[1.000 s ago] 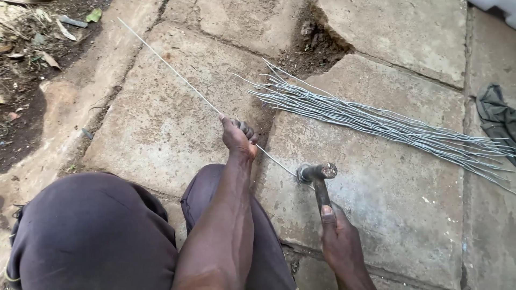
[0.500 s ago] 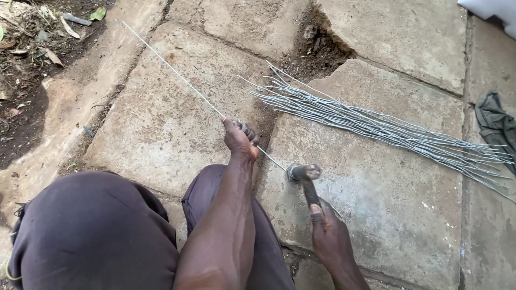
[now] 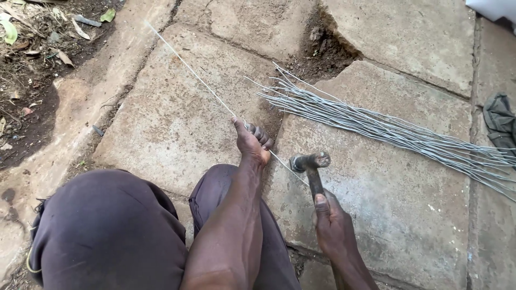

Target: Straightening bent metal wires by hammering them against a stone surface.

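My left hand [image 3: 252, 140] pinches a long thin steel wire [image 3: 188, 67] that runs from the upper left across the stone slab down toward the hammer. My right hand [image 3: 332, 223] grips the handle of a small metal hammer [image 3: 310, 164], whose head sits on or just above the wire's near end, right of my left hand. My knees in dark trousers [image 3: 113, 231] fill the lower left.
A bundle of several straight grey wires [image 3: 387, 131] lies diagonally on the cracked stone slabs [image 3: 408, 215] to the right. A dirt-filled gap [image 3: 322, 51] sits above it. Soil with leaves [image 3: 32, 70] borders the left; dark cloth [image 3: 501, 121] lies at the right edge.
The hammer head has shifted slightly left and back along the wire over the second, while my left hand keeps holding the wire in nearly the same spot.
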